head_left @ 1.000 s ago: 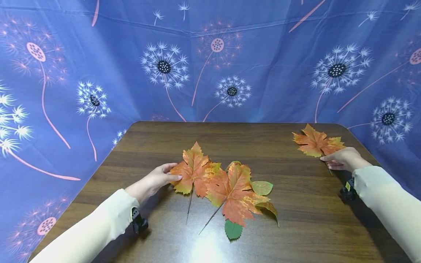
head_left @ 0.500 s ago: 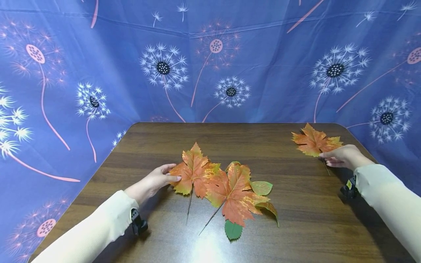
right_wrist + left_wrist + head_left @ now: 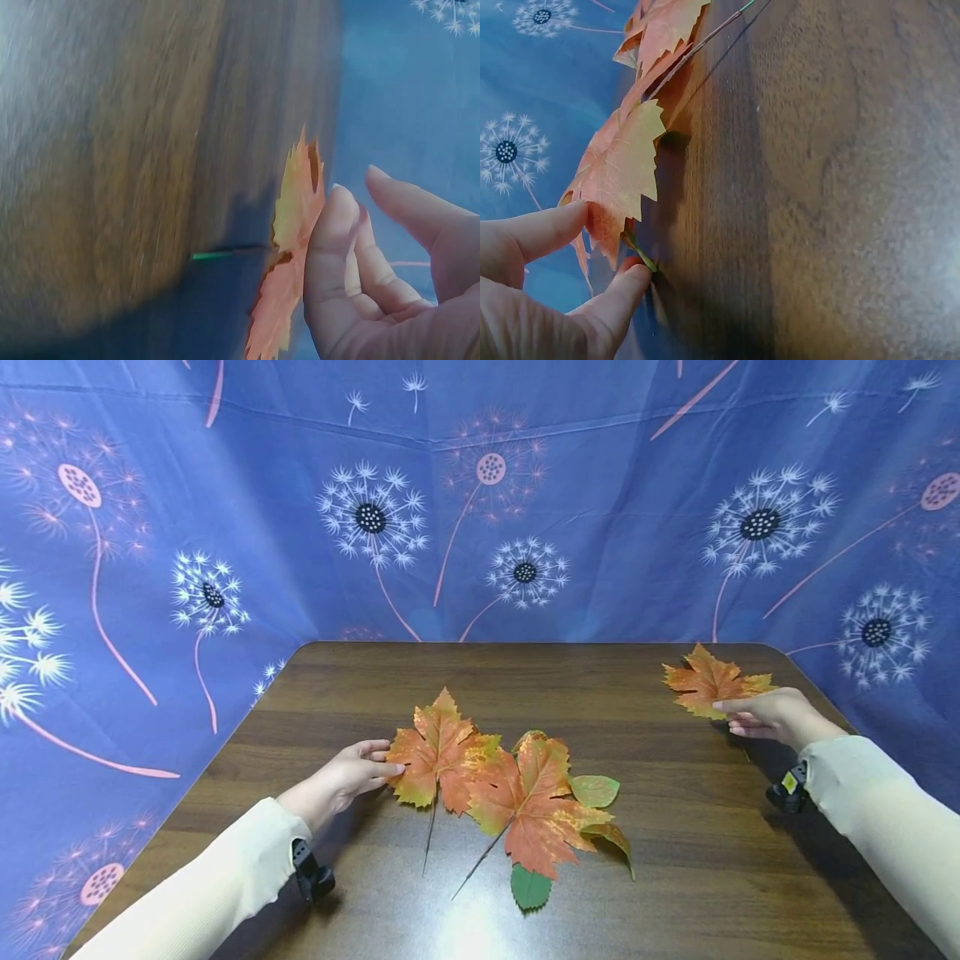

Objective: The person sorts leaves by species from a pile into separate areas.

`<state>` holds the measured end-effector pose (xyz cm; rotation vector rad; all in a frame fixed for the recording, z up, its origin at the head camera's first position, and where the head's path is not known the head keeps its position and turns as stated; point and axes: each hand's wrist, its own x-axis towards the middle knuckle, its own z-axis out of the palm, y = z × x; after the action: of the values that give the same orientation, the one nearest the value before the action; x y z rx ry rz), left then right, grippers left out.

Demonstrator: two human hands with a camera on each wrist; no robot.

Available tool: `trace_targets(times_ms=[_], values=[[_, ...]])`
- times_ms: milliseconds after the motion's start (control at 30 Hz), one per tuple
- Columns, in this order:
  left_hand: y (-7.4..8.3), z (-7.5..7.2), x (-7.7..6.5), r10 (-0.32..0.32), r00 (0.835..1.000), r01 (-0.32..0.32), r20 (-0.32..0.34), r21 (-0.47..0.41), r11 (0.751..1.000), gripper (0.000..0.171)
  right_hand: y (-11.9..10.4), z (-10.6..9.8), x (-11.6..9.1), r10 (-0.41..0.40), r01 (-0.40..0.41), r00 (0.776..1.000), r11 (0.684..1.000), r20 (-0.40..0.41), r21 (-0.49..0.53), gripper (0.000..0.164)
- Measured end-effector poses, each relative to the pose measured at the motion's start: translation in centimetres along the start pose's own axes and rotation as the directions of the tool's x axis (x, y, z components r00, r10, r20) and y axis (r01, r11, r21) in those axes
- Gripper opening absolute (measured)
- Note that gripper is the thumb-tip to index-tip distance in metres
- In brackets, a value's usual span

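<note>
left hand loosely pinches edge of left maple leaf, left of centre; right hand loosely bent, thumb apart, nothing pinched, by right maple leaf, upper right. pulling left could drag middle maple leaf, which overlaps; careless knuckles could shove right leaf off surface.

The right hand partly hides 1 orange leaf, and the head view crops the left sleeve.
</note>
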<state>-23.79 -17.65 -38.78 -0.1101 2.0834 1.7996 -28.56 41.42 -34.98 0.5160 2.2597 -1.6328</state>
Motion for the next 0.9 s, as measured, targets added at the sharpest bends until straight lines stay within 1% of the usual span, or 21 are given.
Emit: trace_targets(times_ms=[100,200,367,467,633,700,733,800,900], values=[[0.1,0.0,-0.3,-0.013,1.000,0.013,-0.003,0.004,1.000,0.066,-0.2,0.4,-0.2,-0.031,0.030,0.999,0.999,-0.032,-0.024,0.022],[0.1,0.0,-0.5,-0.019,1.000,0.019,0.000,-0.005,1.000,0.064,-0.3,0.7,-0.3,-0.041,0.040,0.998,0.999,-0.050,-0.010,0.024],[0.1,-0.2,-0.7,-0.025,0.999,0.025,-0.028,0.011,1.000,0.061,-0.3,1.4,-0.6,-0.040,0.040,0.999,0.999,-0.024,0.016,0.016],[-0.1,-0.2,-0.9,-0.021,0.999,0.022,-0.038,0.023,0.999,0.057,-0.5,1.9,-0.7,-0.055,0.055,0.998,0.998,-0.008,0.004,0.017],[-0.3,-0.2,-1.0,-0.009,1.000,0.009,-0.022,0.030,0.999,0.054,-0.7,2.4,-1.0,-0.071,0.071,0.997,0.997,-0.005,-0.021,0.031],[-0.3,-0.2,-1.1,0.000,1.000,0.000,-0.014,0.026,1.000,0.053,-0.9,2.6,-1.2,-0.072,0.072,0.997,0.997,0.002,-0.019,0.033],[-0.3,-0.2,-1.2,0.005,1.000,-0.005,-0.014,0.023,1.000,0.053,-0.9,2.7,-1.3,-0.075,0.075,0.997,0.997,0.010,-0.020,0.032],[-0.3,-0.1,-1.2,0.013,1.000,-0.012,-0.017,0.016,1.000,0.051,-1.1,2.8,-1.4,-0.078,0.078,0.996,0.997,0.031,-0.011,0.023],[-0.3,-0.1,-1.3,0.015,0.999,-0.015,-0.028,0.007,1.000,0.050,-1.3,3.2,-1.5,-0.092,0.094,0.993,0.995,0.076,-0.023,0.015]])
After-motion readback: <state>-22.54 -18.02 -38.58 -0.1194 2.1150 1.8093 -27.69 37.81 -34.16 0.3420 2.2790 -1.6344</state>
